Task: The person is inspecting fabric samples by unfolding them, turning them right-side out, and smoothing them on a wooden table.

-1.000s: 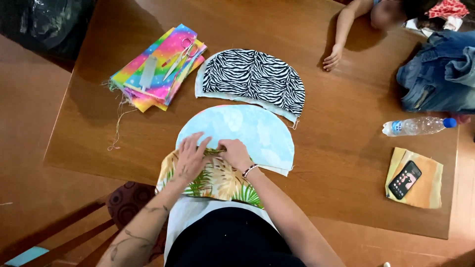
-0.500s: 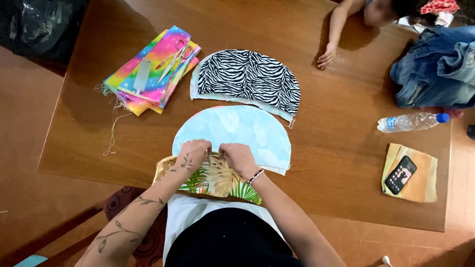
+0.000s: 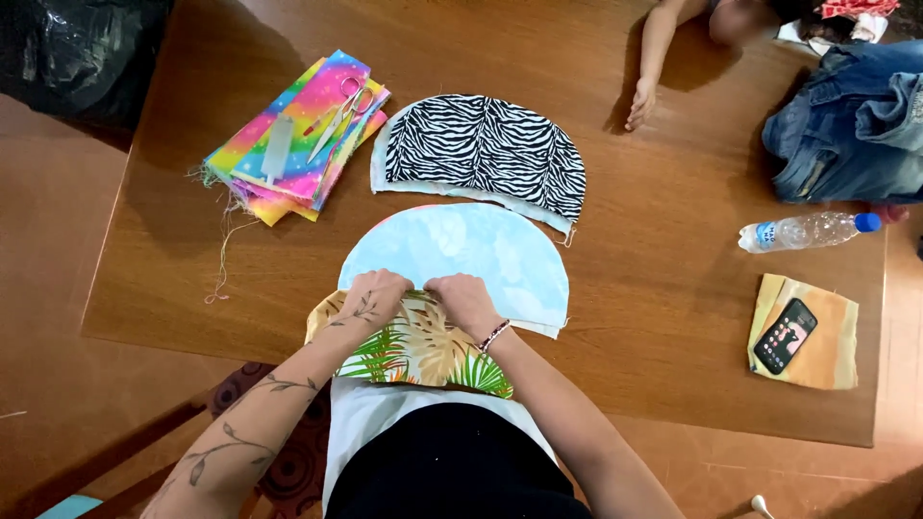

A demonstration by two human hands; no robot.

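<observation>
- Head view recorded both hands closed, side by side, on one spot: the left hand [image 3: 377,293] and right hand [image 3: 468,298] each pinched the upper edge of a tropical leaf-print fabric piece [image 3: 418,348].
- That piece lay at the near edge of the brown wooden worktop [image 3: 673,317], directly before the person, its top edge overlapping the straight lower edge of a pale blue semicircular fabric piece [image 3: 461,252].
- Judged step: the two edges were being matched or pinched together at the centre; whether a pin or clip was held could not be told.
- Judged requirement for the next move: the edges kept flush while the grip travelled outward, with no pull that would shift the blue piece.
- Zebra-striped dome-shaped fabric piece [image 3: 486,154] lay just beyond the blue one, apart from it.
- Rainbow-coloured fabric stack [image 3: 288,144] sat far left, bearing steel scissors [image 3: 338,113].
- Clear plastic water bottle with blue cap [image 3: 808,231] and a dark phone [image 3: 785,334] on yellow cloth [image 3: 827,354] lay right.
- Another person's hand [image 3: 639,104] rested on the far edge.
</observation>
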